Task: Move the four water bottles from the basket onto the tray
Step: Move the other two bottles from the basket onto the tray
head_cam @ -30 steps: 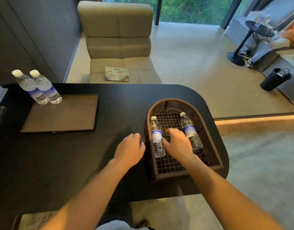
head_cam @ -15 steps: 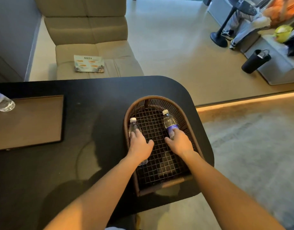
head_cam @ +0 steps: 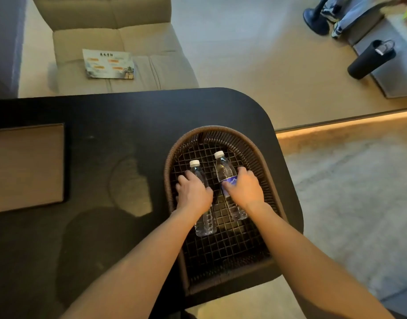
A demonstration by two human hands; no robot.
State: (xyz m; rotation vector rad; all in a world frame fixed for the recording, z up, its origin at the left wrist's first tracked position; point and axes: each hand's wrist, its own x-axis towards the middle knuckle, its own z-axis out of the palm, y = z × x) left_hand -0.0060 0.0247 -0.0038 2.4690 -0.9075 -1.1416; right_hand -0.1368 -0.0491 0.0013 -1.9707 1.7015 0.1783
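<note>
Two clear water bottles with white caps lie in the brown woven basket (head_cam: 264, 164) on the black table. My left hand (head_cam: 193, 194) is wrapped over the middle of the left bottle (head_cam: 206, 223). My right hand (head_cam: 246, 189) grips the right bottle (head_cam: 224, 169) at its blue label. Both bottles still rest on the basket's mesh floor. The brown tray (head_cam: 27, 166) lies at the left edge of the view, only partly seen, and no bottles show on the visible part.
The black table (head_cam: 106, 125) ends in a rounded corner to the right of the basket. Beyond it stands a beige sofa seat (head_cam: 165, 63) with a leaflet (head_cam: 108, 64). A black flask (head_cam: 370, 59) stands on the floor at the right.
My left hand moved from the table into the basket and closed over the left bottle. My right hand shifted onto the right bottle. The view swung right, so the tray's two bottles left sight.
</note>
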